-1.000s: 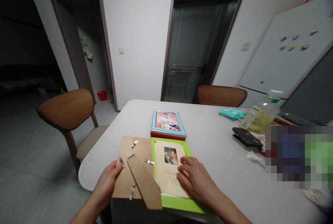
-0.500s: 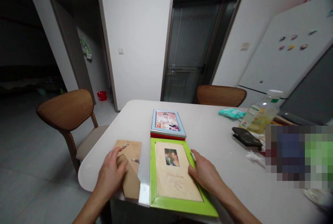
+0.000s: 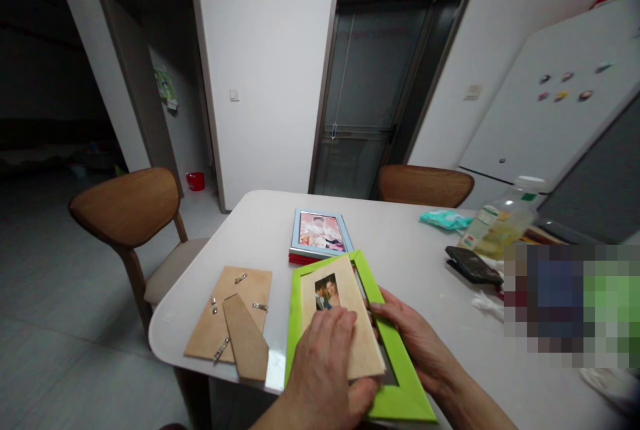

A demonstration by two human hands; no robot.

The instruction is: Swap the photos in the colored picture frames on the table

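Note:
My left hand [image 3: 325,357] is closed on a cream photo insert [image 3: 367,343], fingers over its face and thumb near its bottom edge. The insert bears a small picture of two people and sits askew, partly out of the opening of a green picture frame [image 3: 407,383]. Gripping that frame's right side is my right hand [image 3: 420,340], its fingers partly hidden. Left of the frame, a brown backing board [image 3: 205,333] with metal clips and a stand leg [image 3: 247,343] lies on the table.
Beyond the green frame lies a light-blue picture frame [image 3: 295,237] with something red under it. A black phone-like object [image 3: 473,265], a bottle [image 3: 500,220] of yellow liquid and a teal packet [image 3: 445,219] occupy the white table's [image 3: 390,237] right side. Wooden chairs [image 3: 127,207] stand around.
My left hand has left the backing board's stand leg and moved right onto the photo insert. The insert has shifted askew in the green frame, which is now tilted in my right hand.

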